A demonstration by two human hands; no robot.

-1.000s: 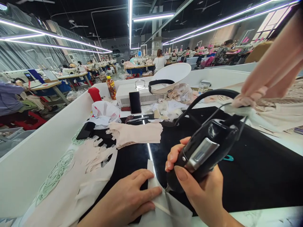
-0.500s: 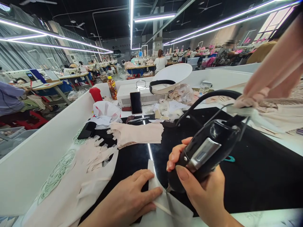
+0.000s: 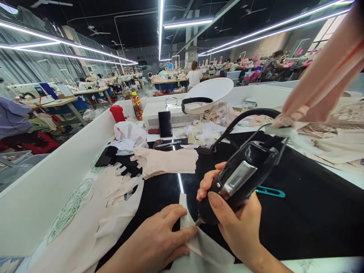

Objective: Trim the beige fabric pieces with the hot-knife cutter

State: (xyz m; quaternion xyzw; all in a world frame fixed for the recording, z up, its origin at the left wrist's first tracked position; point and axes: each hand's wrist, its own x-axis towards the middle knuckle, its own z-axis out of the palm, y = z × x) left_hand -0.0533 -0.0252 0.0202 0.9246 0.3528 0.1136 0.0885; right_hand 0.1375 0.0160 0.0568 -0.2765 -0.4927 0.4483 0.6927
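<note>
My right hand [image 3: 236, 227] is wrapped round a black corded hand tool [image 3: 237, 182] with a silver plate on its side and a pointed metal tip. The tool leans, tip down, at the edge of a thin pale fabric piece [image 3: 210, 246], beside my left fingertips. My left hand [image 3: 159, 235] lies on that fabric with fingers stretched out, pressing it to the black work surface [image 3: 307, 220]. Pink cloth [image 3: 315, 91] is tied near the tool's upper end, by the cable. Part of the fabric is hidden under my left hand.
Stacked pale fabric pieces [image 3: 170, 161] lie ahead, more fabric [image 3: 82, 223] at left. A teal clip-like thing [image 3: 271, 191] is right of the tool. Behind stand a phone [image 3: 165, 124], a white vented box [image 3: 156, 113] and a bottle [image 3: 137, 106]. Other people work at sewing tables beyond.
The tool and my right hand have shifted slightly left, the tip moving a little up the fabric edge. More of the teal thing shows. My left hand stays on the fabric.
</note>
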